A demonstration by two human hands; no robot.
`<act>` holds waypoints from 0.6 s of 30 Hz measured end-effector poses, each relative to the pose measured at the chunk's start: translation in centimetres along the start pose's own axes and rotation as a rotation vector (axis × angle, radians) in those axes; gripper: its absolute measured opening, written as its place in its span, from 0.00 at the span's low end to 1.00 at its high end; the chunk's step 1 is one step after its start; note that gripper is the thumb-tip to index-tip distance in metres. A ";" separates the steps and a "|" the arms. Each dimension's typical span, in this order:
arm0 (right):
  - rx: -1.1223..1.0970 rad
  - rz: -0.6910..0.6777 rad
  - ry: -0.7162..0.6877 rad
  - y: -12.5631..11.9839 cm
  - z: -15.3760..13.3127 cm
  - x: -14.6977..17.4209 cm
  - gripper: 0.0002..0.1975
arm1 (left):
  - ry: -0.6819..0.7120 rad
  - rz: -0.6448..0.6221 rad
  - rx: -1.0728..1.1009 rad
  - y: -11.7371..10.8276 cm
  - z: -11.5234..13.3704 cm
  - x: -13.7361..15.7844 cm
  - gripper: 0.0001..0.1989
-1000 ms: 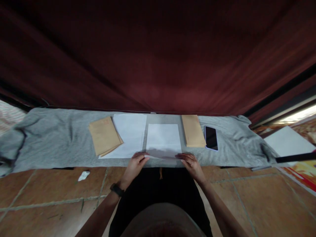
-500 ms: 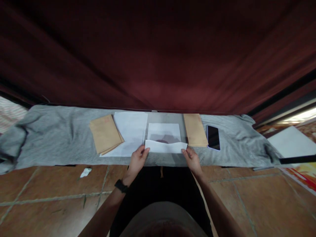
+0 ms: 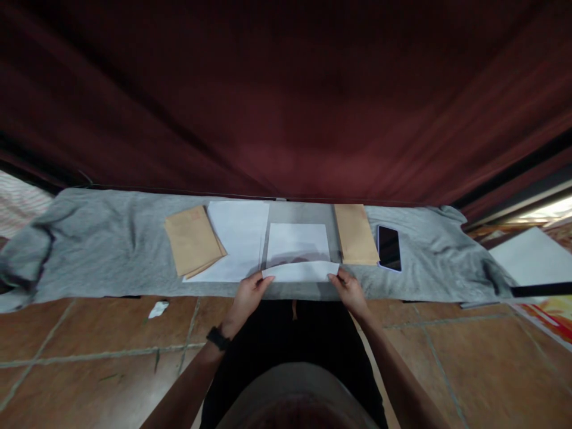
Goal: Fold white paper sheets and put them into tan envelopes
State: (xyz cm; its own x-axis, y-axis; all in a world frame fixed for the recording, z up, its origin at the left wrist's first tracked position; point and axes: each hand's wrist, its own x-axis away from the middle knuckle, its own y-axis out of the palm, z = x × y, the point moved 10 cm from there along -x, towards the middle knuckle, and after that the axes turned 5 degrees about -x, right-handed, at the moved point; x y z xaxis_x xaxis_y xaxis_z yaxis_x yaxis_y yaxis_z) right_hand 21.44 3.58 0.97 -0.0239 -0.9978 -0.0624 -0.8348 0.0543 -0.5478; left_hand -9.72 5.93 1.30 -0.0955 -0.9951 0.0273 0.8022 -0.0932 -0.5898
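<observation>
A white sheet of paper is curled up along its near part, its top edge bowed between my hands. My left hand pinches its left end between thumb and fingers. At the right end my right hand grips the paper the same way. Just beyond lies a flat white piece of paper, with shadow across its lower half; whether it belongs to the held sheet I cannot tell. Left of my hands, larger white sheets lie partly under brown envelopes.
More brown envelopes lie to the right, beside a dark-screened phone. Everything rests on a grey cloth covering a narrow surface. A dark red curtain hangs behind it. A white scrap lies on the tiled floor.
The raised edge of the held paper has dropped slightly toward me and now bows upward in the middle. Both hands keep their grip at its ends.
</observation>
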 end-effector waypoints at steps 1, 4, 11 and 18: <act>0.014 0.012 0.034 0.1 0.1 -0.3 0.17 | -0.009 0.031 -0.010 -0.1 0.1 -0.3 0.18; 0.145 0.073 0.119 0.1 0.1 -1.3 0.18 | -0.021 0.113 -0.044 -0.5 0.5 -1.2 0.19; 0.443 0.145 0.214 0.3 -0.4 -3.1 0.17 | -0.091 0.182 -0.246 -1.0 1.4 -3.6 0.19; 0.635 0.140 0.231 0.8 -1.3 -4.4 0.15 | -0.238 0.110 -0.598 -0.6 1.5 -5.4 0.16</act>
State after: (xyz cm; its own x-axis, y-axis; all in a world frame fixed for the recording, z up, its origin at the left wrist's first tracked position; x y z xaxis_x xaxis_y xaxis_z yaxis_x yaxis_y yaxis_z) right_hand 20.15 7.96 1.88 -0.2828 -0.9588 -0.0274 -0.3331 0.1250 -0.9346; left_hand -8.83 11.32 2.70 0.1570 -0.9844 0.0788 0.3265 -0.0235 -0.9449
